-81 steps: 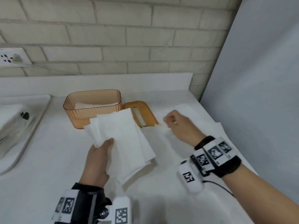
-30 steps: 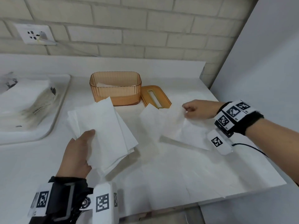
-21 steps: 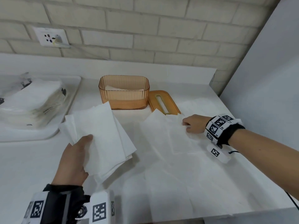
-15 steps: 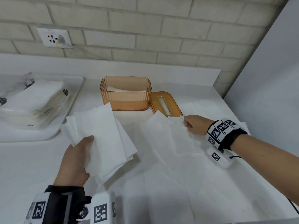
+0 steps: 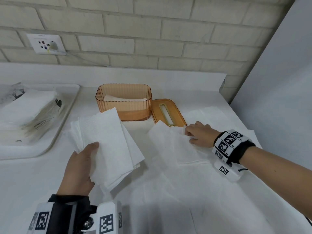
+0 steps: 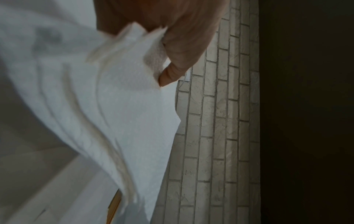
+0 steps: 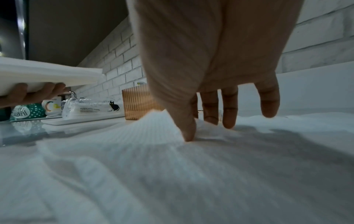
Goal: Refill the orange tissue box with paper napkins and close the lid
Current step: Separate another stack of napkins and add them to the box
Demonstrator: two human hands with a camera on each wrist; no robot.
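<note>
At 9 o'clock a white tray [image 5: 67,105] holds an opened napkin pack [image 5: 28,114]. The left hand [image 5: 79,169], at 7 o'clock, grips a stack of napkins [image 5: 108,142] clear of the counter [image 5: 33,179], thumb on top and fingers curled beneath. At 12 o'clock the orange tissue box [image 5: 124,102] stands open with some napkins inside; its lid [image 5: 168,112] lies flat just beside it. At 3 o'clock the right hand [image 5: 200,136] has its fingertips [image 7: 188,134] down on the loose napkins [image 5: 179,149] spread there, the fingers only slightly bent; whether it pinches one I cannot tell
</note>
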